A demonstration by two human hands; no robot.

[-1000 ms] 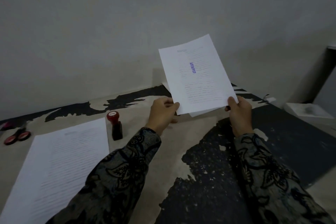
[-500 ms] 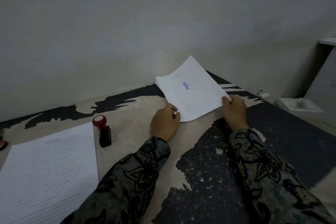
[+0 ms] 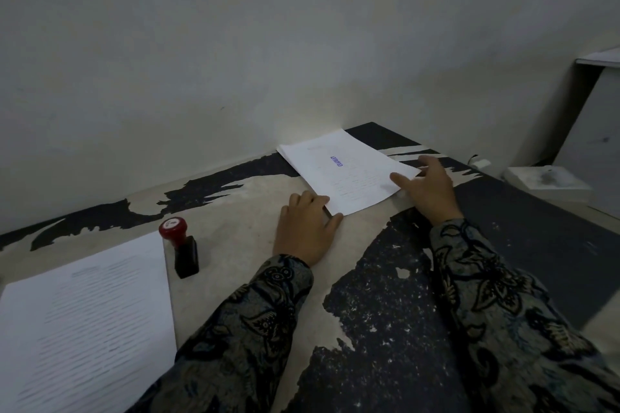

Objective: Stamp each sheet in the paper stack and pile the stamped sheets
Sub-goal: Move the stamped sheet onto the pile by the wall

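Observation:
A stamped sheet (image 3: pixel 345 171) with a blue mark lies flat on top of a small pile at the far side of the table, near the wall. My left hand (image 3: pixel 307 231) rests on the table with its fingertips touching the sheet's near corner. My right hand (image 3: pixel 427 186) hovers at the sheet's right corner, fingers spread and relaxed, thumb over the paper edge. A stamp (image 3: pixel 181 246) with a red knob and black body stands upright to the left. The printed paper stack (image 3: pixel 87 322) lies at the near left.
The table (image 3: pixel 385 312) has a worn black surface with pale patches where the coating has peeled. A plain wall runs close behind it. A white box (image 3: pixel 547 183) sits at the far right beside a pale cabinet (image 3: pixel 593 131).
The stamped sheet, held up in both hands a second ago, came down onto the far pile. My right hand has let go and spread its fingers; my left hand has relaxed at the corner.

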